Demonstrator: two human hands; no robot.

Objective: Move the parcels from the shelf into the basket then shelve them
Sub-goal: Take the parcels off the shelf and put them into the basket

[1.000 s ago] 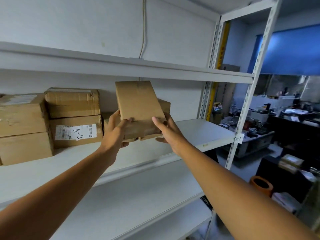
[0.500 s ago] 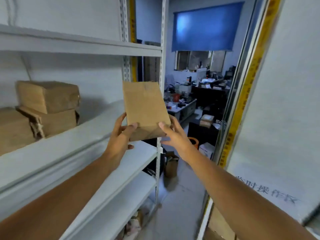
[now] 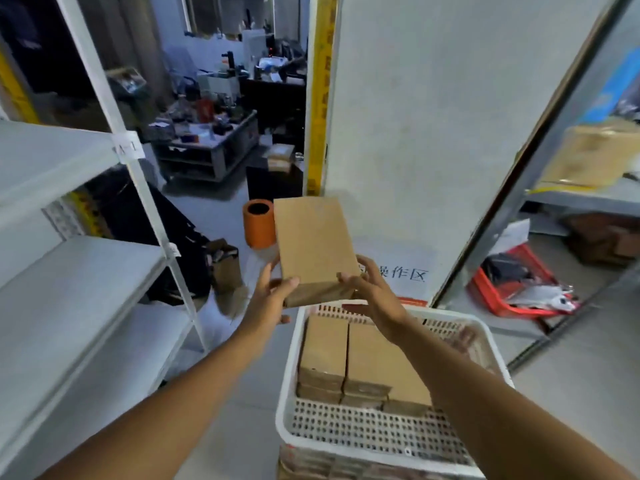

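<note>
I hold a brown cardboard parcel (image 3: 313,244) between both hands, above the far end of a white perforated basket (image 3: 374,434). My left hand (image 3: 268,299) grips its lower left corner, thumb on top. My right hand (image 3: 372,294) grips its lower right corner. Several brown parcels (image 3: 360,358) lie stacked flat inside the basket, filling its left and middle part. The white metal shelf (image 3: 59,271) stands at the left, its visible boards bare.
An orange cylinder (image 3: 258,228) stands on the floor beyond the parcel. A brown paper bag (image 3: 225,268) sits by the shelf post. A red crate (image 3: 512,289) lies under a second rack (image 3: 585,192) at the right. A white wall panel (image 3: 415,133) rises ahead.
I have turned right, away from the shelf, and lowered the parcel. The basket with its parcels has come into view below my hands.
</note>
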